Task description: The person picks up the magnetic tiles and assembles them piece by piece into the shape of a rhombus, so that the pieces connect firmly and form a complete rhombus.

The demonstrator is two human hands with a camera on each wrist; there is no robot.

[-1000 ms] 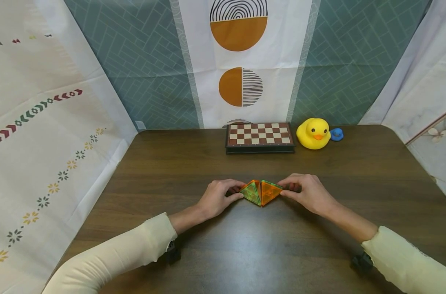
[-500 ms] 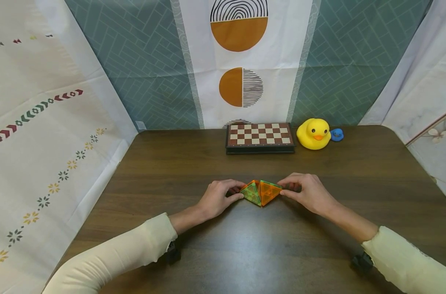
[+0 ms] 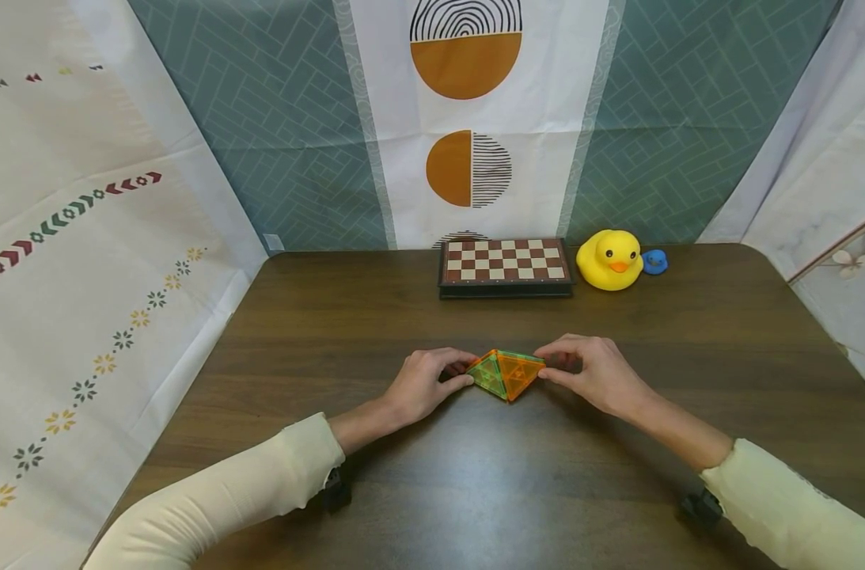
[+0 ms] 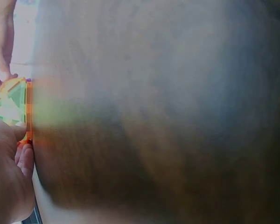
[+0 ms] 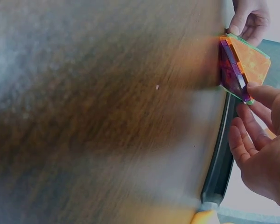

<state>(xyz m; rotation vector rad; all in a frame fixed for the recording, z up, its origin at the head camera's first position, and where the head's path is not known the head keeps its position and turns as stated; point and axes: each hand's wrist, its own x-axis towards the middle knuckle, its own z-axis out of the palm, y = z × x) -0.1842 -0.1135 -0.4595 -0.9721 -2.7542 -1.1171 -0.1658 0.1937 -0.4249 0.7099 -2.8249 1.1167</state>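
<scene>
Two pyramid-like pieces of translucent magnetic tiles meet in the middle of the table. The left one shows a green triangle (image 3: 486,377) in front, and the right one an orange triangle (image 3: 521,375). My left hand (image 3: 425,385) pinches the outer corner of the left piece between thumb and fingers. My right hand (image 3: 593,369) pinches the outer corner of the right piece. In the right wrist view a purple tile (image 5: 229,73) with an orange edge shows at the underside. The back faces are mostly hidden in the head view.
On the brown wooden table (image 3: 318,317), a checkered game board box (image 3: 505,267) lies at the back edge. Beside it sit a yellow rubber duck (image 3: 608,261) and a small blue duck (image 3: 654,262). Patterned cloths hang behind and at both sides.
My right hand has moved slightly left with the right tile piece. The gap at the top between the two pieces has closed. My left hand has stayed in place.
</scene>
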